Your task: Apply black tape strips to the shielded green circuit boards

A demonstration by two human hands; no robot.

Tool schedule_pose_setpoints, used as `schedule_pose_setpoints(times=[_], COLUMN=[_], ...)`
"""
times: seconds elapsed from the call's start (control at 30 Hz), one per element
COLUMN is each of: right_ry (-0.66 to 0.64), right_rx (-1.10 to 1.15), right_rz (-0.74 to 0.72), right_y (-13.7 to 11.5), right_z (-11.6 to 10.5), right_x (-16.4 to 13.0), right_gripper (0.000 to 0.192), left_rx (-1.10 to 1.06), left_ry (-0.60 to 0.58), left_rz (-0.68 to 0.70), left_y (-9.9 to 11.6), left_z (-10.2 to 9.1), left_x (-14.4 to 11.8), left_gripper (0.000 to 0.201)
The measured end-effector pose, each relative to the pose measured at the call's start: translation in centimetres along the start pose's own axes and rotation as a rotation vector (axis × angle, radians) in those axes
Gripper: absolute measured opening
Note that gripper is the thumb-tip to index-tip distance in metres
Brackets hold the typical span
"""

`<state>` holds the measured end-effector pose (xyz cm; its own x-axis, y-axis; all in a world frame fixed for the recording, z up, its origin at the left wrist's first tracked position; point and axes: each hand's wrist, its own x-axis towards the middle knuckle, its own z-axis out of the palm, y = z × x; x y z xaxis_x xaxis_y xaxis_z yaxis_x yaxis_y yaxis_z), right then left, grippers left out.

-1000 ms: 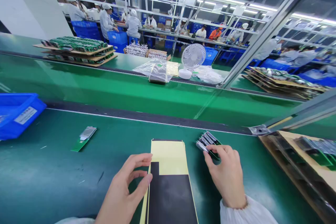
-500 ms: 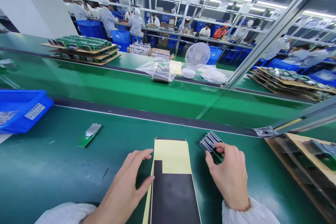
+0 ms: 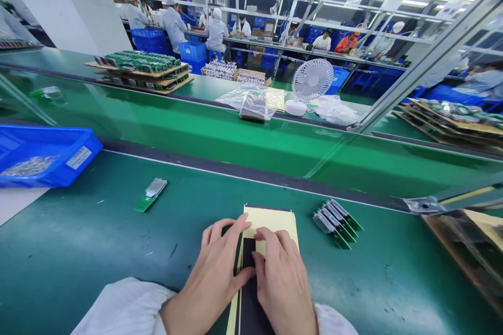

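Both hands lie flat at the near edge of the bench, left hand (image 3: 214, 272) and right hand (image 3: 281, 280) side by side, fingers pressed on a yellow sheet (image 3: 271, 220) with black film (image 3: 247, 293), gripping nothing. Just right lies a bundle of green boards (image 3: 337, 216). Left, one small board (image 3: 151, 194); at the far left edge, a blue bin (image 3: 51, 149)
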<state>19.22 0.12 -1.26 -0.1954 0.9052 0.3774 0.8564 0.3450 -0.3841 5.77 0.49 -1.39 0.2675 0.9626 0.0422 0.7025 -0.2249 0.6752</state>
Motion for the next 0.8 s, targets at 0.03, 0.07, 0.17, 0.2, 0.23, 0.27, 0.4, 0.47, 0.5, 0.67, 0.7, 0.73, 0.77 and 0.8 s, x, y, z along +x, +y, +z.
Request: schedule_pose_setpoints(times=[0.03,0.07,0.17,0.2,0.23,0.27,0.4,0.47,0.5,0.67,0.7,0.73,0.77,0.8], right_ry=[0.007,0.009,0.014,0.019,0.026,0.034,0.016,-0.005,-0.014,-0.037,-0.038,-0.039,-0.034,-0.018], right_rx=[-0.020,-0.027,0.027,0.048,0.059,0.057,0.010,0.009,0.011,0.055,0.090,0.146,0.219,0.310], right_rz=[-0.011,-0.015,0.006,0.018,0.030,0.036,0.030,0.038,0.046,0.130,0.150,0.172,0.199,0.232], right_y=[-0.1,-0.1,-0.3,-0.4,-0.4,-0.4,-0.3,-0.3,-0.3,-0.3,-0.3,-0.2,-0.1,0.1], right_z=[-0.1,-0.1,-0.1,0.0,0.0,0.1,0.1,0.2,0.2,0.4,0.4,0.4,0.3,0.1], right_x=[0.1,0.1,0.1,0.0,0.0,-0.1,-0.1,0.2,0.3,0.8,0.9,0.9,1.0,1.0], right_gripper=[0.031,0.031,0.033,0.033,0.034,0.033,0.034,0.034,0.033,0.023,0.020,0.017,0.015,0.012], left_rx=[0.001,-0.001,-0.008,-0.010,-0.011,-0.011,-0.008,-0.006,-0.005,0.003,0.007,0.011,0.015,0.018], left_ry=[0.001,0.007,0.062,0.081,0.095,0.103,0.107,0.105,0.104,0.093,0.084,0.072,0.055,0.036], left_rz=[-0.007,-0.007,0.008,0.008,0.004,0.001,0.000,0.003,0.004,0.004,0.003,0.004,0.006,0.010], left_y=[0.0,0.1,0.2,0.2,0.2,0.3,0.5,0.5,0.6,0.3,0.2,0.2,0.2,0.2], left_z=[0.0,0.0,-0.1,-0.1,-0.2,-0.2,-0.3,-0.3,-0.2,-0.1,0.0,0.0,0.0,0.0], left_x=[0.0,0.1,0.2,0.3,0.3,0.3,0.4,0.4,0.4,0.1,0.0,0.0,-0.1,-0.1], left_gripper=[0.070,0.069,0.068,0.068,0.068,0.067,0.065,0.064,0.064,0.063,0.064,0.064,0.065,0.066])
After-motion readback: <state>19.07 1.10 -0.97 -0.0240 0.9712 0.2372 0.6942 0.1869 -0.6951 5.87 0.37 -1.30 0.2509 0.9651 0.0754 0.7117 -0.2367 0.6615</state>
